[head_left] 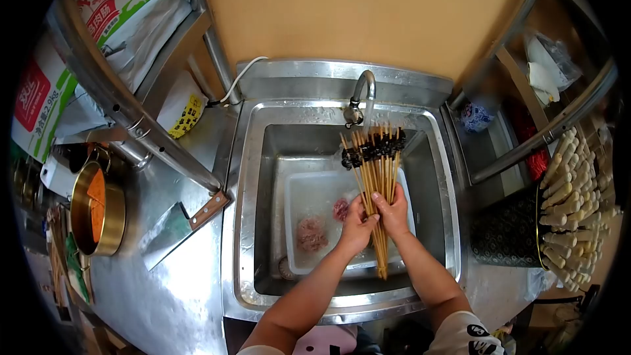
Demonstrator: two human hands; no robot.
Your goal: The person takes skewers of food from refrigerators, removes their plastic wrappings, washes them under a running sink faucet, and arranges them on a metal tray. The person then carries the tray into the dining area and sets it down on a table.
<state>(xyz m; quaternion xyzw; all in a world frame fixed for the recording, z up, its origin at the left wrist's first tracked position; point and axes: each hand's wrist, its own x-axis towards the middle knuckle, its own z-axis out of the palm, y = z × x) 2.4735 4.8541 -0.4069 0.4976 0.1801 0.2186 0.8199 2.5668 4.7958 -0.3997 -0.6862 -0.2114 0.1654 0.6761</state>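
Note:
A bundle of thin wooden skewers (374, 181) with dark, shiny pieces threaded near the far ends is held over the sink (248, 223). My left hand (357, 225) is closed around its left side. My right hand (393, 213) grips it from the right, thumb on top. The dark ends lie just below the tap (363, 89), where water seems to run onto them. Under the bundle, in the basin, sits a whitish tray (292, 190). Pinkish clumps (312, 233) lie in it; I cannot tell what they are.
A cleaver (167, 233) lies on the left counter, beside a brass-coloured pot (98, 210) with something orange inside. Metal rack posts (164, 151) stand left and right of the sink. At right, a black patterned container (509, 227) holds many pale skewered pieces (572, 210).

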